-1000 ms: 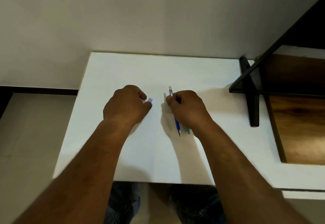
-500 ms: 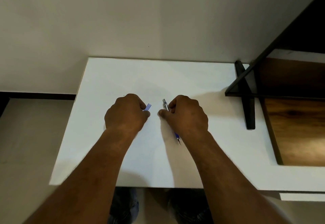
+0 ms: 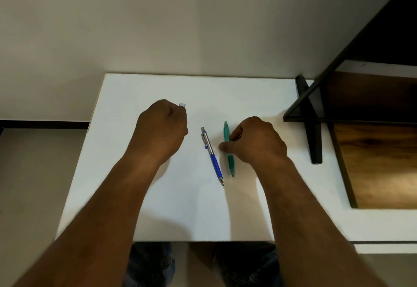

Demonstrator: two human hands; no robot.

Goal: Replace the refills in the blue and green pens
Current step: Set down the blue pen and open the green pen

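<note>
Right hand (image 3: pixel 255 142) pinches the near-to-far green pen (image 3: pixel 231 165), blue pen (image 3: pixel 212 156) loose just left; left hand (image 3: pixel 161 128) clutches a small pale piece (image 3: pixel 182 105).

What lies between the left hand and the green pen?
The blue pen, lying untouched on the white table, nearer the green pen than the left hand; the head view shows it.

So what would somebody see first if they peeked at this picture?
The blue pen lies loose in the middle of the white table, between the two hands. Just right of it, the right hand pinches the green pen. The left hand grips a small pale piece that pokes out above its knuckles.
</note>
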